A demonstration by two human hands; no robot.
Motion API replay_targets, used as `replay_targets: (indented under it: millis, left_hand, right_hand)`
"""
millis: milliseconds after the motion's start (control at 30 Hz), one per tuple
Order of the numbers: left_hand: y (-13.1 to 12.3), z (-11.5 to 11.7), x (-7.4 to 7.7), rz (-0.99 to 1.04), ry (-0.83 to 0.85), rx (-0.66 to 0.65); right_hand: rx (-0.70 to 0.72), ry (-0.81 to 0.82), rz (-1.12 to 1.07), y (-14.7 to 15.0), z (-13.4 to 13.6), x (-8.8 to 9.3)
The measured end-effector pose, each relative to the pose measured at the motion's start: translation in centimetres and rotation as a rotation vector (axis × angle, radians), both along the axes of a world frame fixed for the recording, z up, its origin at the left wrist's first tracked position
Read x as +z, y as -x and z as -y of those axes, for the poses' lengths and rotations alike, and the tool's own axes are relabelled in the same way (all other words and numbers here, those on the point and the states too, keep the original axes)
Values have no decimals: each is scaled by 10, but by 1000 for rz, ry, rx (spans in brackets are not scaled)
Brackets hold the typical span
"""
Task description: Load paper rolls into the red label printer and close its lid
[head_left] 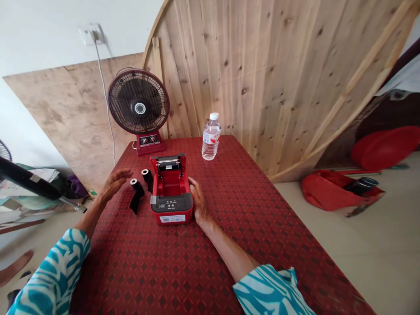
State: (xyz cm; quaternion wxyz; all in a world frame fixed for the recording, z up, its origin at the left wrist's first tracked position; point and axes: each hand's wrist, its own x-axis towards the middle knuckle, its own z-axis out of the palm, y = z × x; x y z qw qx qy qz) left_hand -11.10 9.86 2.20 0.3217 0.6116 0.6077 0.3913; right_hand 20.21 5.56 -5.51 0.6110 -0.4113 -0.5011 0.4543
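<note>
A small red and black label printer (172,203) sits on the table with its lid (169,164) raised, showing a red hollow inside with no roll visible in it. My right hand (199,202) holds the printer by its right side; some of its fingers are partly hidden. To the printer's left stand two black rolls with white cores: the nearer black roll (136,187) has a loose strip trailing onto the table, and the farther black roll (147,178) is close to the printer. My left hand (115,181) hovers just left of the rolls, fingers stretched out, holding nothing.
A red patterned cloth covers the table (183,271). At its back stand a dark red fan (139,105) and a water bottle (211,138). Wooden boards (249,78) lean behind. On the floor to the right lies a red bag (324,190); a black pole (29,177) is at left.
</note>
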Motion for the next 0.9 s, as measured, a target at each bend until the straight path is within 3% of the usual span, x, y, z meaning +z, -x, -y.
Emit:
replay_targets:
  millis: [100,267,433,533,700,800,900]
  left_hand:
    - [-1,18,-14,66,41,-3]
    - [-17,26,-30,141,56,54]
    - [-18,42,-13,247,102,35]
    - [-22,56,-1,435,112,-32]
    - [-37,74,3,814,100,-136]
    - [-47,85,7,915,180,-205]
    - [-58,94,17,952,216,-175]
  right_hand:
    - [-13,-8,2,0,-1,-2]
    - [-32,-13,3,1,-3,-6]
    - [-29,-15,3,1,-3,-6]
    - [-32,-10,-3,1,-3,-4]
    - [-32,14,-18,1,-2,-3]
    - [-32,15,-23,1,-3,-4]
    - [-26,2,-36,2,-3,-4]
